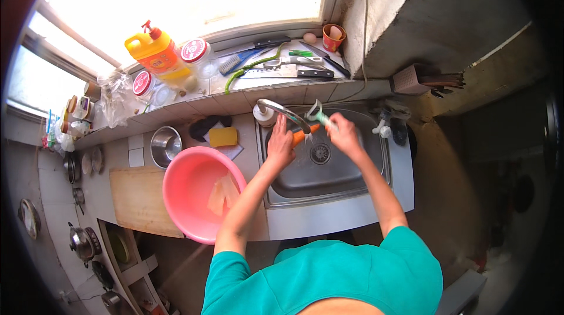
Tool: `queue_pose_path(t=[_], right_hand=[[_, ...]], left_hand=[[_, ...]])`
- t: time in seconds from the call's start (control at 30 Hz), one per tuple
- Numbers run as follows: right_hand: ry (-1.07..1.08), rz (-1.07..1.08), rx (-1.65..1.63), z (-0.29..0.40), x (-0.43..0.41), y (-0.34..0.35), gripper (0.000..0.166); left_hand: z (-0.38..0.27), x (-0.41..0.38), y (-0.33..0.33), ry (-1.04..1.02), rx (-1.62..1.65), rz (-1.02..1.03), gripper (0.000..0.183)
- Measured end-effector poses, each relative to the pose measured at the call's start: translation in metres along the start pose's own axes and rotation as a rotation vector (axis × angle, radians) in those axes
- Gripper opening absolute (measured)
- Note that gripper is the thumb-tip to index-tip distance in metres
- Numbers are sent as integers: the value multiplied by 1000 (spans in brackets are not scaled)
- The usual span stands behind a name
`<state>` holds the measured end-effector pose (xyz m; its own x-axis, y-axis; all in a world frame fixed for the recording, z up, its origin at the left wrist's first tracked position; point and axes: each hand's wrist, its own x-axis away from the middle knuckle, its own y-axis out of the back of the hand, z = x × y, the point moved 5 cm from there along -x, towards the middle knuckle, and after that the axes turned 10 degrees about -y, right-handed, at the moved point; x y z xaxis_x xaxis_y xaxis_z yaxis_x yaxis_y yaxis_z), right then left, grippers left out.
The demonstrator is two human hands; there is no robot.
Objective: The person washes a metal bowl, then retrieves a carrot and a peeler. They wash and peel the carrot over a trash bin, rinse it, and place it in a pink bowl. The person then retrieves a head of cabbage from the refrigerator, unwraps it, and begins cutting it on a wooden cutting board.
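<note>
My left hand (pixel 282 143) is over the left side of the steel sink (pixel 326 178), gripping an orange carrot (pixel 301 136) near the thumb. Its other fingers point up towards the curved faucet (pixel 286 113). Water runs from the spout at the carrot. In my right hand (pixel 344 136) is a vegetable peeler (pixel 320 115) with a pale green handle, its head raised above the carrot's far end. The drain strainer (pixel 320 153) shows below both hands. Part of the carrot is hidden by the spout and my left hand.
A pink basin (pixel 187 196) holding pale pieces stands left of the sink, partly over a wooden cutting board (pixel 136 198). Nearby are a steel bowl (pixel 166 146) and yellow sponge (pixel 223 137). Several knives, including a black-handled knife (pixel 315 74), lie on the windowsill behind.
</note>
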<state>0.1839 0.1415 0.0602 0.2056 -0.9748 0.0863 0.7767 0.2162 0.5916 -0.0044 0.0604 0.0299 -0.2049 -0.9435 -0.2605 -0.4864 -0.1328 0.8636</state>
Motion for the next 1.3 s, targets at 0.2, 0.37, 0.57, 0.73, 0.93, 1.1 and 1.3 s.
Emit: queue_pose_path(t=[0.2, 0.37, 0.57, 0.73, 0.93, 1.1, 1.3], right_hand=[[-421, 374, -332, -34, 43, -53, 14], [-383, 414, -310, -33, 51, -51, 16], [-307, 383, -421, -28, 57, -44, 26], [-371, 317, -318, -29, 70, -26, 28], [-403, 292, -391, -64, 100, -9, 29], [-451, 223, -518, -81, 120, -2, 24], [-392, 238, -504, -87, 161, 35, 15]], left_hand=[[21, -5, -15, 6, 15, 235, 40], [-6, -2, 11, -219, -209, 73, 54], [15, -12, 4, -130, -151, 112, 68], [16, -9, 3, -99, -119, 129, 89], [46, 31, -45, -48, -212, 263, 92], [14, 30, -28, 422, 299, 60, 34], [-91, 43, -64, 697, 1078, 41, 32]])
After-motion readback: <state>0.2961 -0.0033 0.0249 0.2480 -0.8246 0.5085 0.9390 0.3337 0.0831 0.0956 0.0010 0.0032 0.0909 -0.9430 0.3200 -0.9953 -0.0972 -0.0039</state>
